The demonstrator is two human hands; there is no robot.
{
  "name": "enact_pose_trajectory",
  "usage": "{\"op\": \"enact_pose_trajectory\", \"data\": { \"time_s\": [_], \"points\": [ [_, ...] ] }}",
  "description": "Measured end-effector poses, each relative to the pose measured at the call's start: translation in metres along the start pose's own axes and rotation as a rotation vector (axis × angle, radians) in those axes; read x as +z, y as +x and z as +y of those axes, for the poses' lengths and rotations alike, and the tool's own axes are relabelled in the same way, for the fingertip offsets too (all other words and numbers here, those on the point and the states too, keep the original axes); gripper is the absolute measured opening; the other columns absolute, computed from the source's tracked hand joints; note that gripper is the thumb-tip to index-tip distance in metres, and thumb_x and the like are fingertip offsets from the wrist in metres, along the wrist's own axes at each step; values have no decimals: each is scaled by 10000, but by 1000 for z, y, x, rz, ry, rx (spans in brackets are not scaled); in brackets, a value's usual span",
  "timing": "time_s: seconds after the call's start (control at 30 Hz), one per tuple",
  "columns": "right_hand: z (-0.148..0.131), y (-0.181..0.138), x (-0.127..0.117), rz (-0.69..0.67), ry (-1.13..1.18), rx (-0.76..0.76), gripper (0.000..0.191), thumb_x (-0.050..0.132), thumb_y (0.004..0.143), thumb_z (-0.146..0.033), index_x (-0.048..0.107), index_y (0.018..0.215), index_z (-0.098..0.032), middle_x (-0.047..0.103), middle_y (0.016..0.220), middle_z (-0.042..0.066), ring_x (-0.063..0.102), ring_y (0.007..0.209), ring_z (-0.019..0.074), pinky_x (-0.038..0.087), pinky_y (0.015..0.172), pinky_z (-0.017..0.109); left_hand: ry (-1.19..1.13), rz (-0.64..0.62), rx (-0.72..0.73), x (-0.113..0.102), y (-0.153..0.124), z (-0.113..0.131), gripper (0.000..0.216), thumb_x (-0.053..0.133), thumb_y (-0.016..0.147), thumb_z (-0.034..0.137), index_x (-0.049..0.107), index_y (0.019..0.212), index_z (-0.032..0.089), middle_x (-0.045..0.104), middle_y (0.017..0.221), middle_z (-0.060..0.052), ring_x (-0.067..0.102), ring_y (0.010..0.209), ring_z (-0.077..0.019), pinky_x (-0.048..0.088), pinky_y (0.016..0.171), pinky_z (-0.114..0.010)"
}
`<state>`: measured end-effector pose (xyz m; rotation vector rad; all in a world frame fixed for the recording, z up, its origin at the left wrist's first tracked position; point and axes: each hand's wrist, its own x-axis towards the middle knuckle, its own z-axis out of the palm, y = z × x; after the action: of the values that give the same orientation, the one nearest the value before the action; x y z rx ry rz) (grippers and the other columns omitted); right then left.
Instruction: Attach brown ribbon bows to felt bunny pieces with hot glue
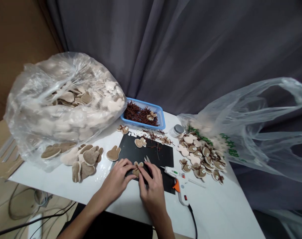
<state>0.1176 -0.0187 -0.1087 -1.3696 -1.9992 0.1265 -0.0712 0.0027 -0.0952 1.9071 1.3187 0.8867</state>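
A small tan bunny-shaped plush piece (138,169) with a dark brown bow lies on the black mat (148,152). My left hand (119,176) grips its left side between thumb and fingers. From the right, my right hand (152,186) has its fingertips pressed on the bow and the piece's edge. Pointed metal tips (147,159) stick out just beyond my right fingers; whether that hand holds the tool is hidden. A white hot glue gun (179,182) with an orange trigger lies right of my right hand. Another tan bunny piece (113,153) rests left of the mat.
A large clear bag (66,122) of plush pieces fills the back left, with loose pieces (87,161) before it. A blue basket (161,114) holds brown bows. Finished-looking bunnies (199,156) heap at right beside a grey-lidded jar (177,130) and a plastic bag (240,126).
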Motion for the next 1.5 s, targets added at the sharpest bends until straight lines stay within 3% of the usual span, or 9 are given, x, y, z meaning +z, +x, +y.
{"op": "enact_pose_trajectory", "data": {
  "time_s": [0.23,0.5,0.8,1.13,1.4,1.5],
  "points": [
    [-3,-1,-2,31,78,92,352,567,1068,-248,708,1392,-255,674,1385,146,628,1251,296,554,1015,482,30,-31,-3,-2,1,4,183,770,945,177,774,1111,255,719,1039,-33,681,1006,-244,532,919,-409],
    [-2,14,-2,29,212,214,183,621,1055,-262,800,1077,-231,740,1153,106,659,1116,267,552,980,428,47,-67,-7,-2,3,4,165,761,957,166,766,1102,242,720,1054,-40,655,1013,-250,508,924,-413],
    [4,19,-3,-60,314,240,165,652,1015,-245,815,994,-241,744,1112,101,664,1080,272,547,964,419,44,-79,-30,-3,2,8,146,763,963,187,778,1102,228,722,1049,-43,649,1016,-249,500,924,-397],
    [5,16,-8,84,319,265,140,667,1005,-255,781,927,-232,748,1003,72,662,977,253,522,892,390,67,-97,-38,-2,2,8,154,790,945,196,800,1095,228,735,1040,-48,652,1004,-250,501,919,-399],
    [6,18,-5,-61,333,252,190,651,1016,-328,798,939,-235,750,1055,96,664,1032,275,523,932,425,79,-99,-52,-1,-1,10,140,767,969,229,807,1103,222,731,1041,-46,653,1004,-241,494,921,-396],
    [5,17,-6,-59,317,241,175,672,1005,-338,803,945,-240,751,1051,93,664,1033,277,517,935,429,74,-107,-51,-1,-2,10,145,759,977,242,800,1115,224,732,1062,-47,654,1021,-240,492,918,-388]
  ]
}}
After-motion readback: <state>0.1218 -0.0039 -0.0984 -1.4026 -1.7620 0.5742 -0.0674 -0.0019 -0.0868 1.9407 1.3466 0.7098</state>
